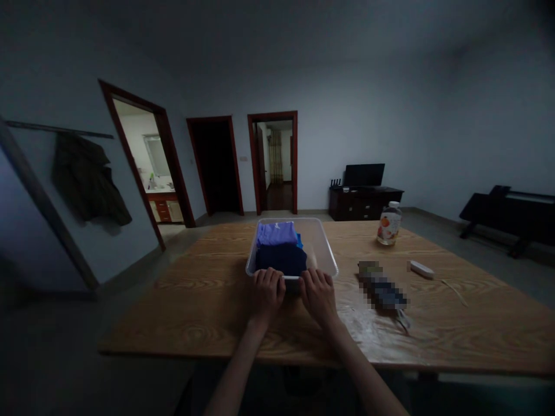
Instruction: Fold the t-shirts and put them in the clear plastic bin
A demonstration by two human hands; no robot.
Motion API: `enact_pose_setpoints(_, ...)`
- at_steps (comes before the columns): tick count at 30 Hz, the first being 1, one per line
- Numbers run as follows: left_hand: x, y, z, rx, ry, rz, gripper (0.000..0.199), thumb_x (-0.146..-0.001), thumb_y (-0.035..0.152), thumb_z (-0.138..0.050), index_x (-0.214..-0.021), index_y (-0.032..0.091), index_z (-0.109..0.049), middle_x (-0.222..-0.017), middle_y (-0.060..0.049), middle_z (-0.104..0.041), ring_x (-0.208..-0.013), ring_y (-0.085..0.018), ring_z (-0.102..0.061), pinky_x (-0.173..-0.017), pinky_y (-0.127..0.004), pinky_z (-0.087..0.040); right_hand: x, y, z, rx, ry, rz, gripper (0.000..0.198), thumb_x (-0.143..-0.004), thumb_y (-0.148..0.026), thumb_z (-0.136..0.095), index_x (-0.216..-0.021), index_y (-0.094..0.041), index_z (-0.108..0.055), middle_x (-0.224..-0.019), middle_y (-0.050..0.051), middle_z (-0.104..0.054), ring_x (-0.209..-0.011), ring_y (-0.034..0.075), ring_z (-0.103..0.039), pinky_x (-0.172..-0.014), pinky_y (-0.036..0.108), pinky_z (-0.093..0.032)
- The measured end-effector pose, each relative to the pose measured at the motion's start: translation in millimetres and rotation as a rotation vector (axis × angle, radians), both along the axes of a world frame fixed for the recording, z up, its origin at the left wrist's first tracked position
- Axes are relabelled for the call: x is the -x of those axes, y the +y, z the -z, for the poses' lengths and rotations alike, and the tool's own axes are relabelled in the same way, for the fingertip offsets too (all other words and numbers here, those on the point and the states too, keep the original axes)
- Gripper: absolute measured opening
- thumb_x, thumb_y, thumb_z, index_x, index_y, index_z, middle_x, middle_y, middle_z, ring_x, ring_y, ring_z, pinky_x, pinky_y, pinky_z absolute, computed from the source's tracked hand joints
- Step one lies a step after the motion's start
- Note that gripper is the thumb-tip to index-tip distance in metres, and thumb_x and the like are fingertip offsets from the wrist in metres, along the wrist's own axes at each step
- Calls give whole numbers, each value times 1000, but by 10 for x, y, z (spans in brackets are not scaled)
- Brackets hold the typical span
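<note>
1 wood-grain table [195, 323] spreads across the near part of the scene, the largest thing there. Along the far and left walls stand 3 doorways [295, 162] with red-brown frames: 1 at the left opening on a lit washroom, 1 nearly black inside, and 1 at the far middle showing a curtain. At the far right is 1 low dark piece of furniture [515, 214], its kind hard to tell. 1 dark cabinet [364, 202] stands against the far wall and bears 1 black screen [365, 174], with 4 short dark uprights [335, 183] to the screen's left. On the left, 1 dark jacket [87, 179] hangs below 1 rail [43, 128]. 1 white tub [323, 248] sits upright on the table, near its middle. In the tub's left part lie 2 main bundles of cloth: 1 navy bundle [281, 260] near and 1 purple bundle [277, 234] far, with 1 bit of brighter blue [299, 240] showing at their right. 2 hands are on the tub: the left hand [269, 292] and the right hand [318, 292] each hold its near rim in a narrow grip, fingers curled over it, a small gap between them. On the table's right side are 4 more things: 1 capped bottle [389, 225] far, 1 blurred-out object [381, 286] nearer, 1 slim white object [421, 269], and 1 thin pale cord [454, 293].
</note>
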State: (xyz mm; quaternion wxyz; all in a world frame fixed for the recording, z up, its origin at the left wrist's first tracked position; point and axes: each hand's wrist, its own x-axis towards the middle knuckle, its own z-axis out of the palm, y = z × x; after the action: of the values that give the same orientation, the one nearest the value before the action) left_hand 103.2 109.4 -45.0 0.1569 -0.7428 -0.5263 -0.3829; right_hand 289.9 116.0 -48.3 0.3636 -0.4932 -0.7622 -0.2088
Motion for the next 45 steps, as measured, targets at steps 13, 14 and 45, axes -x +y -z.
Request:
enact_pose_setpoints(13,-48,-111,76,-16,-27,7,17,-106,18,-51,-105,21,-67,-104,-5,-67,-101,-26,-56,-101,-45,-39,-38,14,120,-86,33,-42,25,-109,-18,-42,-95,-21,-63,-98,8,-67,-96,27,-57,-90,41,-35)
enact_pose_setpoints(14,-50,-107,72,-14,-23,7,16,-106,19,-51,-106,21,-67,-105,-5,-67,-102,-26,-56,-101,-45,-39,-37,19,110,-84,37,-40,26,-110,-18,-41,-95,-20,-63,-99,8,-67,-96,27,-57,-90,41,-35)
enact_pose_setpoints(45,-23,307,28,-119,-49,9,21,-105,17,-49,-104,22,-70,-104,-6,-69,-102,-24,-58,-102,-44,-39,-39,362,36,-148,44,-65,25,-111,-18,-42,-104,-20,-65,-105,9,-69,-100,26,-59,-92,41,-37)
